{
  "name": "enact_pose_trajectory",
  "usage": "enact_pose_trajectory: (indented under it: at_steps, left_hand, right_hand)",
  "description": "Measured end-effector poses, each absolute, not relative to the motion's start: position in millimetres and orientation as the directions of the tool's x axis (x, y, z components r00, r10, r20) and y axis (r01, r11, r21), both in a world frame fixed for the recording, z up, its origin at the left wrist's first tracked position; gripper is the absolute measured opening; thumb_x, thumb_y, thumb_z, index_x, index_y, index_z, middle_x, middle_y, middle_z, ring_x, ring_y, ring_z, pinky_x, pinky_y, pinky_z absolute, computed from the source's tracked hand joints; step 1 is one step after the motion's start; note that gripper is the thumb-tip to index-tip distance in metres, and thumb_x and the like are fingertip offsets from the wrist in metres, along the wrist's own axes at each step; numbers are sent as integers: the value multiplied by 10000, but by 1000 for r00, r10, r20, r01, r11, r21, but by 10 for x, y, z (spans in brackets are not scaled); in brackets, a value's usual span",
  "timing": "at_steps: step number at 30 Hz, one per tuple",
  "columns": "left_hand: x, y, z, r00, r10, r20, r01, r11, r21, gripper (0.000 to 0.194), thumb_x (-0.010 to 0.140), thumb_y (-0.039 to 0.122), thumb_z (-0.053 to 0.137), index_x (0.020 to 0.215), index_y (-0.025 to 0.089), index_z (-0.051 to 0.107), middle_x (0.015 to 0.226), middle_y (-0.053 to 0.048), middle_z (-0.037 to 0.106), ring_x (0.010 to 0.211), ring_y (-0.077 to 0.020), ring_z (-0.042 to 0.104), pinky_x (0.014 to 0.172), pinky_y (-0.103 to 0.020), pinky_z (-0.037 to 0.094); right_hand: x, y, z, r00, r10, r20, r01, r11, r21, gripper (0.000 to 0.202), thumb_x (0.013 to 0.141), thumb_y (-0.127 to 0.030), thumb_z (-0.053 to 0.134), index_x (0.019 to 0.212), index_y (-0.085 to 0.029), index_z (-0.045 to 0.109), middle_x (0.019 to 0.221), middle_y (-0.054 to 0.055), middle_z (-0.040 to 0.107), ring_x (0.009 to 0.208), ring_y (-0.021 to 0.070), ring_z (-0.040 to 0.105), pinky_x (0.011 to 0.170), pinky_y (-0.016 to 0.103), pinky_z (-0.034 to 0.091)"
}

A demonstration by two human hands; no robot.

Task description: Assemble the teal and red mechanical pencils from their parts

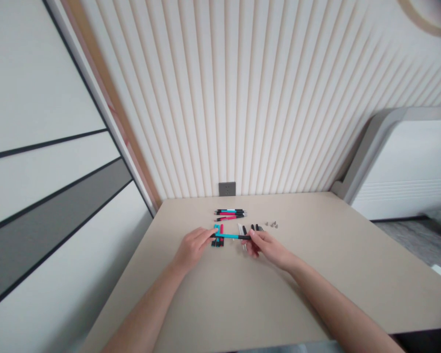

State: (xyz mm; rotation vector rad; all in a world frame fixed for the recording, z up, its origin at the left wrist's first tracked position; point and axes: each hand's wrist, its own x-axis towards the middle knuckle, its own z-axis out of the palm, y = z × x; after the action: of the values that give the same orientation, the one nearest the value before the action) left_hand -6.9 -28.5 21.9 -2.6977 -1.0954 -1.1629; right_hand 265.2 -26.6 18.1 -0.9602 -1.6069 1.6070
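A blue pen with black ends (228,236) is held level between both hands above the table. My left hand (195,245) has its fingers closed on the pen's left end. The right end is pinched in my right hand (262,246). Beneath the left fingers lie several blue and black pen barrels (217,243), with a red and black one (222,229) beside them. Near the right fingers are thin white refills (240,228) and several black pieces (257,227), partly hidden by that hand.
Several blue and red pens (230,213) lie farther back on the beige table (213,304). Small grey tips (274,225) are at the right. A dark socket (227,189) is on the ribbed wall behind. A white cabinet (59,220) stands left.
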Motion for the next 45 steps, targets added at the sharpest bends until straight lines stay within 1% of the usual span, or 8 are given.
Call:
enact_pose_trajectory:
  at_steps: [7, 11, 16, 24, 33, 39, 42, 45]
  left_hand:
    - [-64, -338, 303, 536, 516, 668, 630, -772, 90, 267, 951, 225, 468, 1190, 169, 572, 887, -72, 679, 779, -159, 614, 720, -276, 501]
    - [-29, -339, 294, 591, 520, 617, 642, -766, 30, 255, 952, 278, 469, 1132, 153, 598, 819, -65, 672, 738, -161, 620, 695, -278, 505]
    - [10, -321, 220, 576, 575, 581, 621, -770, 147, 267, 960, 300, 450, 1137, 161, 594, 777, -49, 669, 703, -150, 630, 671, -262, 508]
    - [-29, -315, 189, 592, 609, 529, 574, -778, 253, 233, 960, 283, 440, 968, 148, 629, 767, -59, 673, 696, -155, 625, 671, -260, 479]
    - [28, -356, 204, 499, 778, 383, 563, -626, 539, 303, 975, 305, 398, 955, 136, 650, 589, 10, 595, 514, -95, 534, 538, -186, 420]
    - [-69, -281, 264, 632, 524, 571, 539, -827, 161, 246, 960, 265, 443, 1054, 141, 634, 764, -61, 643, 690, -150, 570, 649, -257, 459]
    - [-78, -286, 291, 697, 443, 563, 528, -849, 14, 214, 954, 223, 459, 1066, 135, 618, 764, -56, 638, 700, -153, 565, 678, -277, 455]
    - [-44, -310, 298, 737, 417, 532, 529, -846, -69, 205, 959, 227, 446, 993, 133, 626, 724, -48, 621, 677, -148, 562, 661, -273, 449]
  right_hand:
    - [2715, -297, 222, -671, 710, -213, -10, -297, -955, 574, 840, -679, 433, 815, -127, 588, 594, 10, 585, 453, 80, 461, 446, 217, 286]
    - [2701, -287, 222, -618, 754, -224, -45, -318, -947, 516, 829, -661, 472, 691, -164, 488, 487, -52, 472, 402, 57, 357, 419, 210, 212]
    - [2684, -246, 191, -555, 807, -200, 33, -219, -975, 530, 814, -685, 457, 628, -192, 405, 426, -94, 346, 383, 51, 238, 417, 218, 168]
    - [2652, -263, 110, -478, 872, -104, 223, 6, -975, 556, 854, -704, 333, 637, -198, 409, 484, -64, 378, 433, 79, 309, 454, 229, 253]
    - [2735, -356, 326, -454, 874, 175, 469, 401, -787, 513, 952, -556, 250, 694, -185, 491, 617, 1, 493, 573, 131, 436, 596, 276, 349]
    - [2841, -346, 442, -727, 684, -60, 238, 170, -956, 553, 895, -640, 349, 993, -159, 605, 832, 58, 623, 677, 142, 517, 618, 262, 409]
    - [2841, -327, 411, -790, 590, -163, 226, 34, -974, 625, 887, -677, 298, 1037, -143, 587, 705, 21, 578, 568, 115, 473, 550, 243, 386]
    - [2816, -318, 361, -769, 616, -170, 327, 151, -933, 555, 909, -633, 317, 916, -155, 598, 592, -32, 463, 522, 99, 388, 522, 225, 344]
